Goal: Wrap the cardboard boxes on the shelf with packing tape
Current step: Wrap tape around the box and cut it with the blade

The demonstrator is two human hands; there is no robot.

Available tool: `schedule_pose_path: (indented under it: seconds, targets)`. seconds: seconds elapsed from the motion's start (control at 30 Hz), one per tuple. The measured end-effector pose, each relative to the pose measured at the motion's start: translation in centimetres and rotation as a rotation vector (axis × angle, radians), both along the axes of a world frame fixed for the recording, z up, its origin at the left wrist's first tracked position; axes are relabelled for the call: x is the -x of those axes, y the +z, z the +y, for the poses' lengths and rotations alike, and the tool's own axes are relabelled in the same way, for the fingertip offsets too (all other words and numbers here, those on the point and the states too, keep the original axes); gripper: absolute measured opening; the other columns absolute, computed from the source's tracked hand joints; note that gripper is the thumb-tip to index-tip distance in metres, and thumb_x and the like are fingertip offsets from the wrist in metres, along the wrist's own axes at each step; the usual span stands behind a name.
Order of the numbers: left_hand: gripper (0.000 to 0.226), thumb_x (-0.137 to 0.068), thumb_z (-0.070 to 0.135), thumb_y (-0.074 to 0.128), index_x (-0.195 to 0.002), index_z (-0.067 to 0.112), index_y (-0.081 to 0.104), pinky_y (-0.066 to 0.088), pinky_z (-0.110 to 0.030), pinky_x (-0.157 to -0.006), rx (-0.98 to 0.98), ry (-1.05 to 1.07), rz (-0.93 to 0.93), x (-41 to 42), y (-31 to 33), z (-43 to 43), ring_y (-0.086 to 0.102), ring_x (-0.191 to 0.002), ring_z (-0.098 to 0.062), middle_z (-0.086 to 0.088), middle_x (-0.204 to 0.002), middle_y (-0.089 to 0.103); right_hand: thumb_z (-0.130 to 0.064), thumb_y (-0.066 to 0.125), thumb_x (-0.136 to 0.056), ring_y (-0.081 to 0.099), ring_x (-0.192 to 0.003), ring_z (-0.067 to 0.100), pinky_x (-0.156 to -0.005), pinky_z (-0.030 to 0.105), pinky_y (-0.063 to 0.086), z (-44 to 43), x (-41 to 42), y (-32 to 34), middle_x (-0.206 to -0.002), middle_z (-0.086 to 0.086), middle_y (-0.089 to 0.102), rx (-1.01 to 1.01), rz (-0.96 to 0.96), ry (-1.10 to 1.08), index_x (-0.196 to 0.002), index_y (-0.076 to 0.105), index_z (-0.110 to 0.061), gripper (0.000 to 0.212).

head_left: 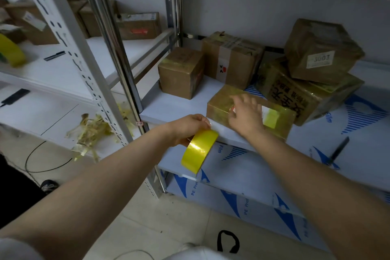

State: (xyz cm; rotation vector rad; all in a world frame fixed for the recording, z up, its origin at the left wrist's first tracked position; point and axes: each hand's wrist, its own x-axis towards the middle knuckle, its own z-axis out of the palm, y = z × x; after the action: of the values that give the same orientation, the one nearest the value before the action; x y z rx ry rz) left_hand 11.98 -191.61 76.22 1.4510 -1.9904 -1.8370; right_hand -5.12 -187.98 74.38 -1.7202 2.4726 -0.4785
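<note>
entry: middle shelf [168, 112], wrapping in hand

- front box [219, 107]: flat cardboard box, top and near face glossy with yellowish tape. it lies at the near edge of the shelf, right of centre. its long axis runs left to right, roughly along the shelf edge. a yellow tape patch [271, 119] sits on its right part.
- right grip [245, 114]: released, holding nothing, with the fingers spread over the top of the front box and pointing far and left. it looks to be steadying the box or smoothing tape. the hand is blurred, so contact is a judgement.
- left grip [190, 126]: grasping the tape roll [199, 150], fingers curled over its upper rim. the roll hangs just below the shelf edge.
- key relation: the roll is near and left of the box's left end, close beside it but apart. whether a strip joins roll to box cannot be told. a further band would likely have to cross the short way, over the long axis, starting from that left end. the left grip is nearer that end, while the right grip covers the middle.
- other stock, farther back on the shelf: small box [181, 72] at left, banded box [232, 57] behind it, printed box [306, 95] at right with labelled box [320, 50] tilted on top. all show some tape.
- sundries: spare roll [10, 50] on the far-left shelf and tape scraps [92, 131] low at left.
</note>
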Motion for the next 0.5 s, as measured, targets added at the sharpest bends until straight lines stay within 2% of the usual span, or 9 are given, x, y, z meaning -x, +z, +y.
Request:
schedule_pose_path:
  seconds: [0.07, 0.1, 0.13, 0.17, 0.23, 0.3, 0.37, 0.43, 0.5]
  targets:
    - [0.007, -0.098, 0.023, 0.049, -0.092, 0.023, 0.051, 0.047, -0.027, -0.064, -0.009, 0.032, 0.037, 0.0, 0.2, 0.0, 0.054, -0.072, -0.018, -0.003, -0.081, 0.054, -0.016, 0.054, -0.088, 0.055, -0.091, 0.017, -0.076, 0.029, 0.041, 0.7, -0.7, 1.4, -0.105, 0.005, 0.060, 0.077, -0.547, -0.066, -0.105, 0.065, -0.015, 0.020]
    - [0.007, -0.098, 0.022, 0.049, -0.091, 0.023, 0.052, 0.047, -0.028, -0.065, -0.013, 0.042, 0.052, 0.1, 0.4, 0.1, 0.054, -0.073, -0.019, -0.003, -0.082, 0.054, -0.016, 0.057, -0.087, 0.055, -0.076, 0.014, -0.063, 0.025, 0.040, 1.2, -1.1, 2.0, -0.092, 0.006, 0.062, 0.042, -0.827, -0.100, -0.092, 0.067, -0.012, 0.012]
    - [0.008, -0.098, 0.022, 0.049, -0.090, 0.023, 0.051, 0.047, -0.028, -0.066, -0.016, 0.046, 0.068, 0.3, 0.6, 0.1, 0.054, -0.074, -0.019, -0.003, -0.082, 0.054, -0.017, 0.060, -0.086, 0.054, -0.068, 0.012, -0.056, 0.023, 0.037, 1.8, -1.2, 2.3, -0.085, 0.007, 0.062, 0.001, -0.984, -0.114, -0.087, 0.068, -0.009, 0.011]
    - [0.009, -0.098, 0.022, 0.048, -0.090, 0.023, 0.051, 0.047, -0.029, -0.067, -0.018, 0.044, 0.085, 0.5, 0.9, 0.2, 0.055, -0.076, -0.020, -0.003, -0.083, 0.055, -0.018, 0.065, -0.084, 0.054, -0.066, 0.011, -0.053, 0.022, 0.037, 2.3, -1.3, 2.3, -0.082, 0.007, 0.063, -0.022, -1.034, -0.099, -0.088, 0.069, -0.007, 0.013]
    - [0.008, -0.098, 0.023, 0.049, -0.090, 0.024, 0.052, 0.047, -0.030, -0.070, -0.015, 0.042, 0.118, 0.9, 1.3, 0.5, 0.056, -0.080, -0.020, -0.003, -0.085, 0.058, -0.023, 0.072, -0.082, 0.059, -0.076, 0.011, -0.056, 0.021, 0.040, 3.2, -1.4, 2.1, -0.087, 0.002, 0.066, -0.005, -1.013, -0.049, -0.105, 0.067, -0.010, 0.027]
    - [0.008, -0.098, 0.022, 0.050, -0.090, 0.023, 0.052, 0.047, -0.031, -0.072, -0.017, 0.049, 0.146, 1.3, 1.4, 0.8, 0.056, -0.082, -0.020, -0.003, -0.085, 0.059, -0.020, 0.075, -0.080, 0.062, -0.087, 0.013, -0.066, 0.022, 0.045, 3.8, -1.6, 1.8, -0.096, 0.002, 0.066, 0.100, -0.999, -0.023, -0.124, 0.056, -0.016, 0.048]
    - [0.008, -0.098, 0.021, 0.049, -0.090, 0.022, 0.051, 0.046, -0.030, -0.070, -0.017, 0.060, 0.162, 1.7, 1.5, 1.1, 0.055, -0.081, -0.020, -0.005, -0.086, 0.057, -0.011, 0.073, -0.082, 0.060, -0.087, 0.012, -0.076, 0.020, 0.045, 4.1, -1.8, 1.6, -0.092, 0.005, 0.065, 0.237, -0.913, -0.001, -0.132, 0.049, -0.015, 0.056]
    - [0.009, -0.098, 0.020, 0.049, -0.090, 0.022, 0.051, 0.046, -0.027, -0.065, -0.016, 0.072, 0.183, 2.2, 1.4, 1.4, 0.054, -0.077, -0.018, -0.005, -0.084, 0.056, -0.005, 0.069, -0.083, 0.059, -0.080, 0.009, -0.076, 0.017, 0.045, 4.5, -2.0, 1.5, -0.081, 0.000, 0.064, 0.326, -0.814, 0.004, -0.124, 0.052, -0.017, 0.046]
    - [0.011, -0.099, 0.018, 0.048, -0.089, 0.022, 0.051, 0.045, -0.027, -0.065, -0.027, 0.084, 0.233, 2.7, 1.5, 1.8, 0.053, -0.073, -0.016, -0.004, -0.082, 0.055, -0.005, 0.068, -0.084, 0.058, -0.075, 0.008, -0.076, 0.022, 0.045, 4.8, -1.9, 1.7, -0.075, -0.004, 0.062, 0.395, -0.791, -0.010, -0.106, 0.053, -0.024, 0.033]
